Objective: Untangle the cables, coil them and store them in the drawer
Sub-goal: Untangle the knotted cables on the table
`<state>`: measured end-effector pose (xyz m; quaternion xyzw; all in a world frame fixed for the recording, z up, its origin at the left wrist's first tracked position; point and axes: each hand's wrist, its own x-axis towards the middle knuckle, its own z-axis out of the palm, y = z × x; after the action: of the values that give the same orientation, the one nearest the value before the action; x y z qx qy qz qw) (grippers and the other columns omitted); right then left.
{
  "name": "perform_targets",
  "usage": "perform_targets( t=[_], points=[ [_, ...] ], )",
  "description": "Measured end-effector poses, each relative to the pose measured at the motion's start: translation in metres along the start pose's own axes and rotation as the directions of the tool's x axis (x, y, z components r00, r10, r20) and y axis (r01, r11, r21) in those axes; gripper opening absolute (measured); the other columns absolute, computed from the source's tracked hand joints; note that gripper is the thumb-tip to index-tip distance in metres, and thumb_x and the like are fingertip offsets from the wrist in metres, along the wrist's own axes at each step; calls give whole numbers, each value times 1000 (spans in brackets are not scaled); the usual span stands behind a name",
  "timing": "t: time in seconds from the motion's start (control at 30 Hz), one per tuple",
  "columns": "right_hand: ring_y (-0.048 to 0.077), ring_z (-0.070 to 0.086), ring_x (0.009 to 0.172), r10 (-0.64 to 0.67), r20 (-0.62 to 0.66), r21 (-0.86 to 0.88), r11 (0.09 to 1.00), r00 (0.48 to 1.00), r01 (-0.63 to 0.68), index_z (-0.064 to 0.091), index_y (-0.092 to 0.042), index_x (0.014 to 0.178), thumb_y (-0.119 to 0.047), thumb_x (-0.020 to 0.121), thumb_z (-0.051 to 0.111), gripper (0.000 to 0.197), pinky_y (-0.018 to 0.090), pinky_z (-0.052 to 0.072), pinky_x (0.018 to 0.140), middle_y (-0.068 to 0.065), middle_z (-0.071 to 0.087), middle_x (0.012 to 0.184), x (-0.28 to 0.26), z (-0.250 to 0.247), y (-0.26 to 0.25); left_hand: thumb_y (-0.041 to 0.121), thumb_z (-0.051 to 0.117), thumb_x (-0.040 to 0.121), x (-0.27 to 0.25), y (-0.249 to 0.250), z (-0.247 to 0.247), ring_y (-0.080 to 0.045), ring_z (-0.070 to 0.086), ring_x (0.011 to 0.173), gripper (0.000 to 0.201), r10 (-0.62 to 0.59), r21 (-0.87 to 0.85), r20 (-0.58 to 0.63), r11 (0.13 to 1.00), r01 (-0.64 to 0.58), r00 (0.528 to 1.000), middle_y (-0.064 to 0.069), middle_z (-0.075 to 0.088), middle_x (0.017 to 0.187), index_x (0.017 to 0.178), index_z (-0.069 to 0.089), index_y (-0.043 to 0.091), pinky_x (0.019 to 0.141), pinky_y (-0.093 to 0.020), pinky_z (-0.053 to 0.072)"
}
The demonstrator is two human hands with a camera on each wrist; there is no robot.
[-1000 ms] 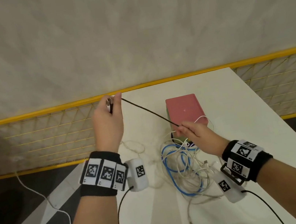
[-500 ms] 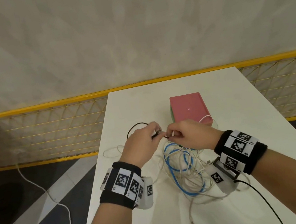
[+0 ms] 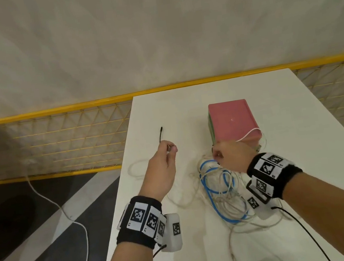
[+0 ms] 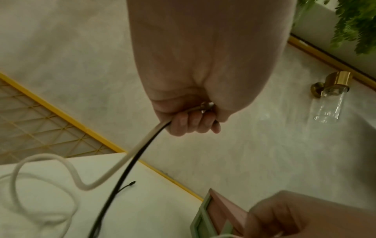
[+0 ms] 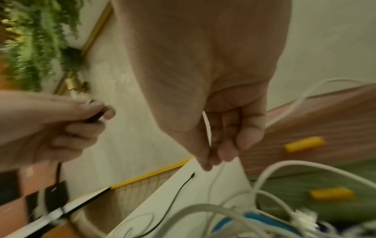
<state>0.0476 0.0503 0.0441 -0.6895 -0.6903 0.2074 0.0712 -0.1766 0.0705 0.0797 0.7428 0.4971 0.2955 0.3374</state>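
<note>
A tangle of white and blue cables (image 3: 218, 190) lies mid-table in front of a small pink drawer box (image 3: 232, 119). In the right wrist view the drawer box (image 5: 325, 120) shows pink and green fronts with yellow handles. My left hand (image 3: 170, 149) is raised left of the tangle and grips the thin black cable (image 4: 130, 169) by its plug, with a white cable alongside. The black cable's free end (image 3: 160, 135) rests on the table beyond that hand. My right hand (image 3: 218, 155) sits at the tangle's far edge, and there my right hand (image 5: 211, 154) pinches a thin white cable.
The white table (image 3: 290, 135) is narrow, and its left edge runs close under my left forearm. A yellow mesh fence (image 3: 67, 141) stands behind it against the pale wall. A white cord (image 3: 63, 213) trails over the dark floor at left.
The left hand swung in from a far-left stretch to meet the right hand, then drew away left again with the black cable. The right hand stayed at the tangle.
</note>
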Motion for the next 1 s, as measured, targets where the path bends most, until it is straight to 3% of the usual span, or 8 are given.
perform_targets(
  t=[0.13,0.23,0.37,0.5,0.7,0.77,0.87,1.0],
  points=[
    [27,63,76,193,-206,167,973,959,-160,62,-14,88,-11,88,52,10,32,47,66,5,66,83,-33,-5,36,16,58,96,-3,-7,16,3,52,57,7,-64,-139,16,988,66,998,8,58,80,99,51,17,56,-10,39],
    [27,52,68,288,-465,253,949,837,-185,54,-9,116,-8,87,55,29,39,48,64,11,47,106,-48,-10,55,17,57,95,1,-6,31,-2,48,52,6,-88,-109,14,990,89,996,5,59,74,100,58,21,54,-16,40],
    [41,64,83,441,-314,417,860,841,-295,38,-12,137,-8,88,58,54,50,54,81,22,42,130,-31,-8,93,23,54,97,8,11,48,-4,43,44,12,-40,-60,88,997,46,995,8,54,63,96,66,21,48,-13,34],
    [33,60,105,500,-245,588,758,831,-283,50,-6,123,-8,83,64,42,41,50,91,16,59,120,-15,-2,111,23,53,99,14,31,60,-1,43,41,15,5,-57,143,998,4,990,10,52,56,95,67,21,48,-12,34],
    [27,66,84,534,-390,638,744,750,-198,58,-12,82,-7,85,65,9,14,43,63,7,65,88,-27,-9,114,26,52,99,23,45,68,-5,43,51,16,59,-73,152,996,-48,987,-3,67,75,93,67,24,53,-14,38],
    [22,65,84,424,-531,636,771,734,15,62,-8,83,5,82,63,13,5,46,68,7,64,90,-43,-13,95,28,51,99,24,53,66,-2,51,61,17,70,-115,133,992,-55,989,4,68,81,94,67,27,60,-8,40],
    [9,58,99,48,-659,405,864,751,300,65,-7,85,9,79,65,17,9,43,89,0,61,102,-66,-16,59,37,49,99,30,62,69,-6,59,74,20,41,-148,175,989,-15,984,6,68,82,99,67,31,66,-11,42],
    [10,58,102,-340,-585,87,876,736,474,64,-10,86,-3,85,62,8,14,46,86,-4,61,110,-81,-15,27,43,46,99,33,84,74,0,48,52,40,-28,-248,325,962,114,945,13,53,57,104,66,9,53,-14,38]
  ],
)
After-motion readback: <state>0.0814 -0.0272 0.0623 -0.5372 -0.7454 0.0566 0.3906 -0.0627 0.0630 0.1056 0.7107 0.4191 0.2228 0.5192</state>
